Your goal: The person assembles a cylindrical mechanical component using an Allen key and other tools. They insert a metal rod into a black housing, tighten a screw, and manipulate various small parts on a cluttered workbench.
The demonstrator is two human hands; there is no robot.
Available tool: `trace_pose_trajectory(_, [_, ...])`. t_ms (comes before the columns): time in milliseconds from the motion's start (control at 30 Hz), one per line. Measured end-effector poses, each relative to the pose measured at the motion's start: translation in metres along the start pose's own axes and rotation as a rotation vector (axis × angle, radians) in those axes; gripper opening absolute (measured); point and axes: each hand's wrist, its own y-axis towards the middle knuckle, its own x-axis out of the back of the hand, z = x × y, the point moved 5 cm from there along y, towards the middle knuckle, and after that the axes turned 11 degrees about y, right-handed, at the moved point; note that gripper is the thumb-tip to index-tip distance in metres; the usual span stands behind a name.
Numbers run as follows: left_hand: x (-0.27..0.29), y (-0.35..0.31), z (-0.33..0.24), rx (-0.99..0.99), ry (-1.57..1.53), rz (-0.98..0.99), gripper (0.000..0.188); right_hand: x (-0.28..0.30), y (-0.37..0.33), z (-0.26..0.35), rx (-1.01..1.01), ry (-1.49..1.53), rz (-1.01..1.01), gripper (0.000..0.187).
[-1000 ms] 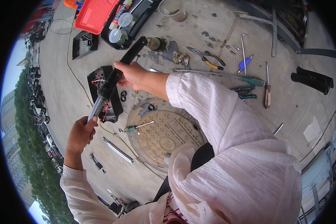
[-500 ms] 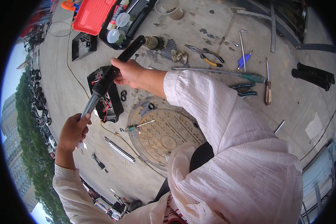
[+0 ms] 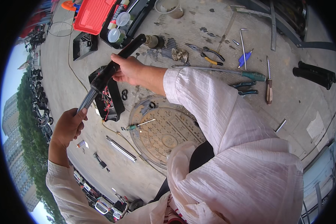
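Observation:
A front fork leg, a black outer tube with a bright chrome rod, slants across the left half of the view. My right hand is closed round the black tube near its middle. Lower left, my left hand grips the chrome rod, its fingers wrapped about the end. The black tube's far end lies close to a plastic bottle on the ground. Beneath the fork leg sits a black box with red wires, partly covered by it. Two black rings lie beside that box.
A green-handled screwdriver lies on a round manhole cover, with chrome tubes to its left. Pliers, a long screwdriver and a hex key lie to the right. A red-lidded toolbox stands at the back.
My left hand has moved outward to the left and slightly down, and more of the chrome rod shows. My right hand stays nearly in place on the black tube.

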Motion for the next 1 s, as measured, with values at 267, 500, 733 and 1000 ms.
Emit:
trace_pose_trajectory(267, [0.004, -0.004, -0.005, 0.019, 0.032, -0.018, 0.052, -0.002, 0.001, 0.002, 0.015, 0.025, -0.002, 0.029])
trace_pose_trajectory(500, [0.006, -0.007, -0.007, 0.021, 0.034, -0.014, 0.051, -0.007, -0.003, 0.004, 0.005, 0.031, -0.009, 0.030])
trace_pose_trajectory(733, [0.007, -0.007, -0.010, 0.030, 0.050, -0.019, 0.050, -0.005, -0.002, 0.005, 0.001, 0.030, -0.011, 0.029])
trace_pose_trajectory(1000, [0.007, -0.007, -0.013, 0.035, 0.052, -0.013, 0.049, -0.005, -0.002, 0.006, 0.001, 0.030, 0.002, 0.028])
